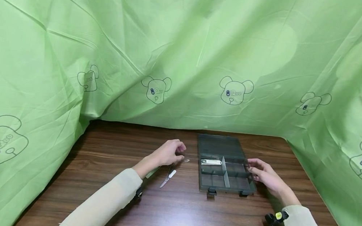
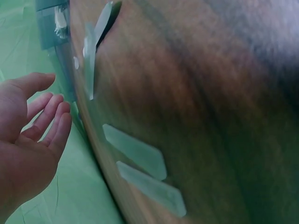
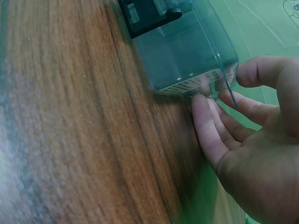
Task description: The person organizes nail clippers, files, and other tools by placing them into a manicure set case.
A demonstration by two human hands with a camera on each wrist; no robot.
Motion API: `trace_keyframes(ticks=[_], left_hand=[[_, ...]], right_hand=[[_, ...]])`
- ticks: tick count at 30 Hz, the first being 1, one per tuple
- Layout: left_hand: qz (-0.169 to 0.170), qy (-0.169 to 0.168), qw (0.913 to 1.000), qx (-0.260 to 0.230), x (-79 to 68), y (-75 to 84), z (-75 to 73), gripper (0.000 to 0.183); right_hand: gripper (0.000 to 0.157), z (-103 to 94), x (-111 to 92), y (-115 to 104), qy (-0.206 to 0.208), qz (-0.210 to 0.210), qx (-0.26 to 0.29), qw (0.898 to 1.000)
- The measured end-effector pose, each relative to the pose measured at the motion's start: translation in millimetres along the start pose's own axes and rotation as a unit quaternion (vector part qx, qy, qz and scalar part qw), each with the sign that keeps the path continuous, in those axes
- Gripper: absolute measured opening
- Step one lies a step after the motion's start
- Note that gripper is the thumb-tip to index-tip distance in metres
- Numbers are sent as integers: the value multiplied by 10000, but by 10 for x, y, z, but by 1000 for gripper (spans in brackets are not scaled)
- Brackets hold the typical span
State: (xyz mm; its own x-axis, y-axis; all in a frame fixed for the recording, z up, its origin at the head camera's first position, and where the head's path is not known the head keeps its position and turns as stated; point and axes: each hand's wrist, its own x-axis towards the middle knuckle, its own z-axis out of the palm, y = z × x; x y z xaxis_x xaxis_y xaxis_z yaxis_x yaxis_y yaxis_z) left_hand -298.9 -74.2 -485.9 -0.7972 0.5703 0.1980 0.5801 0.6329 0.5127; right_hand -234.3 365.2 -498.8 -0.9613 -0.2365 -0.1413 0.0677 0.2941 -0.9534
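My left hand (image 1: 168, 153) hovers low over the table, fingers loosely bent with nothing between them. A small clear piece (image 1: 186, 161) lies by its fingertips. Closer to me is a slim pointed blade-like tool with a white handle (image 1: 172, 174); its exact kind is unclear. My right hand (image 1: 268, 176) holds the right wall of a dark see-through storage box (image 1: 227, 188), thumb and fingers at its edge in the right wrist view. The box's lid (image 1: 220, 146) is folded back. A nail clipper (image 1: 211, 162) lies in its back left compartment.
Two pale translucent strips, one nearer (image 2: 152, 189) and one farther (image 2: 135, 151), lie on the wooden table in the left wrist view. Latches (image 1: 211, 192) stick out at the box's front. Green printed cloth (image 1: 185, 102) hangs behind and beside the table.
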Motion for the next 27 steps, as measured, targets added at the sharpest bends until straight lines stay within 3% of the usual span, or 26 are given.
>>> trace_keyframes(ticks=[11,27], left_hand=[[-77,-273,9996,-9,36,44,155,25],[46,-300,9993,228,100,98,299,11]], right_hand=[[45,5,10,7,38,-10,15,10000],[46,-6,8,27,-7,-61,71,10000]])
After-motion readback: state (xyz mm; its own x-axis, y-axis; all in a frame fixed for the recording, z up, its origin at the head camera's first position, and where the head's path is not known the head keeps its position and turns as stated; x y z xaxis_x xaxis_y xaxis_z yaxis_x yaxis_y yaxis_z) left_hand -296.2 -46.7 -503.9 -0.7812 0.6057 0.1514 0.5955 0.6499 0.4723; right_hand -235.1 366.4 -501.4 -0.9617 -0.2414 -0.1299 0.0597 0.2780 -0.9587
